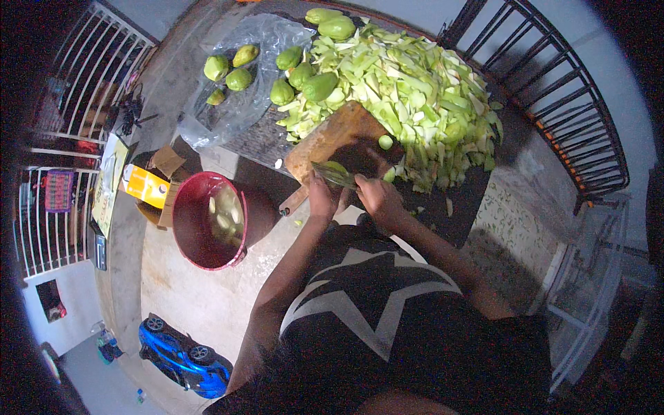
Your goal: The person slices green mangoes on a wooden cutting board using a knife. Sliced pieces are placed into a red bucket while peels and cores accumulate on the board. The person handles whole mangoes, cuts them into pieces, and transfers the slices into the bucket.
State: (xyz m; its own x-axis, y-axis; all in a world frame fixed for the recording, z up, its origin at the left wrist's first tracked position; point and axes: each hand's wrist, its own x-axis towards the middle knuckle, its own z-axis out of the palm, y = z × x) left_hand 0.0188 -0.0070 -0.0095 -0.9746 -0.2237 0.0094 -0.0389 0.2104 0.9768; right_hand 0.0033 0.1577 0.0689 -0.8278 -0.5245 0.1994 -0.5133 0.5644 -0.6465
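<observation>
My left hand (321, 197) and my right hand (377, 199) are close together at the near edge of a wooden cutting board (332, 137). Between them is a green fruit (335, 168), with a thin greyish edge along it. My left fingers close on the fruit's near left end. My right fingers are curled at its other end; what they pinch is hidden. A brown handle with dark rivets (295, 201) sticks out beside my left wrist. A small round pale green piece (385, 142) lies on the board. Beyond it spreads a big heap of pale green slices (422, 97).
Whole green fruits (319, 87) lie left of the heap, others on a clear plastic bag (259, 41). A red bucket (187, 238) holds pale pieces in liquid. Behind it stands an open cardboard box (168, 160). A blue toy car (183, 356) is on the floor; a dark railing (553, 90) rises right.
</observation>
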